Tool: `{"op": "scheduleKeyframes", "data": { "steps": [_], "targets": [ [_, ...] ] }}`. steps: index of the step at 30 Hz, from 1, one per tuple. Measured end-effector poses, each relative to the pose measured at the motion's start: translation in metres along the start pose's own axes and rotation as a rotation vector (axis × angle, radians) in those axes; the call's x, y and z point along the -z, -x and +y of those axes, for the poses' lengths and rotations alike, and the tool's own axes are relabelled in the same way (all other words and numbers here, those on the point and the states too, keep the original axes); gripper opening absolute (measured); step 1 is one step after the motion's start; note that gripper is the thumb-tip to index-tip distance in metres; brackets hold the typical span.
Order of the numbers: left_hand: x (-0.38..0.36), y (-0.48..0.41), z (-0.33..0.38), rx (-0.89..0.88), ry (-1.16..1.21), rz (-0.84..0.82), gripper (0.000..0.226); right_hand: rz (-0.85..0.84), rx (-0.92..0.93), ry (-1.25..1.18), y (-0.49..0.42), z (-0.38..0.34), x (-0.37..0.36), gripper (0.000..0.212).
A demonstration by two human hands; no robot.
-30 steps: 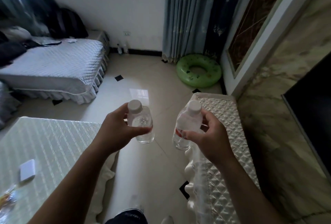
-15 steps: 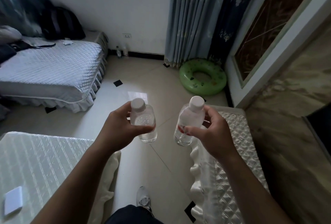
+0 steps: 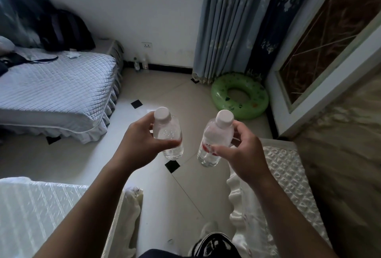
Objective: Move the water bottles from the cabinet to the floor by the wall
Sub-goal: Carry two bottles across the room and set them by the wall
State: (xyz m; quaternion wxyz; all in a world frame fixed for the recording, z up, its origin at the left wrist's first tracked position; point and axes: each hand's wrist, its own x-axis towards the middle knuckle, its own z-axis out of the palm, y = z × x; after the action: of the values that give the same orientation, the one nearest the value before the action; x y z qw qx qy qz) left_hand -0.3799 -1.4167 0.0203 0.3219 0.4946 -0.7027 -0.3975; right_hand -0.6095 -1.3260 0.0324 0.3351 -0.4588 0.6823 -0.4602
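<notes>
My left hand (image 3: 142,144) grips a clear water bottle (image 3: 168,131) with a white cap, held upright above the tiled floor. My right hand (image 3: 241,154) grips a second water bottle (image 3: 216,138) with a white cap and a red label, tilted slightly left. The two held bottles are side by side and apart. Two more bottles (image 3: 140,64) stand on the floor against the far wall under the socket. The cabinet with a white quilted cover (image 3: 288,179) is at my lower right.
A bed with a grey quilt (image 3: 51,92) lies at the left, with a dark backpack (image 3: 66,30) on it. A green swim ring (image 3: 240,95) rests by the curtain (image 3: 226,20). A second bed with a white cover (image 3: 41,216) is at lower left. Open tiled floor (image 3: 160,84) runs between them toward the wall.
The view has moved forward along the aisle toward the far wall. Both hands keep the same hold on their bottles. The white object on the near bed has left the view.
</notes>
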Motion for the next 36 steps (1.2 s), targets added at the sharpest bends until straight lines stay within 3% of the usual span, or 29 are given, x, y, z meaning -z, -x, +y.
{"op": "scheduleKeyframes", "data": {
  "steps": [26,36],
  "targets": [
    [-0.005,-0.267,-0.015,0.176,-0.031,0.232,0.054,-0.259,0.112,-0.014,-0.333,-0.009,-0.017,0.065],
    [0.039,-0.362,-0.049,0.202,0.014,0.235,0.054,-0.285,0.122,0.008,-0.432,-0.032,-0.077,0.063]
  ]
}}
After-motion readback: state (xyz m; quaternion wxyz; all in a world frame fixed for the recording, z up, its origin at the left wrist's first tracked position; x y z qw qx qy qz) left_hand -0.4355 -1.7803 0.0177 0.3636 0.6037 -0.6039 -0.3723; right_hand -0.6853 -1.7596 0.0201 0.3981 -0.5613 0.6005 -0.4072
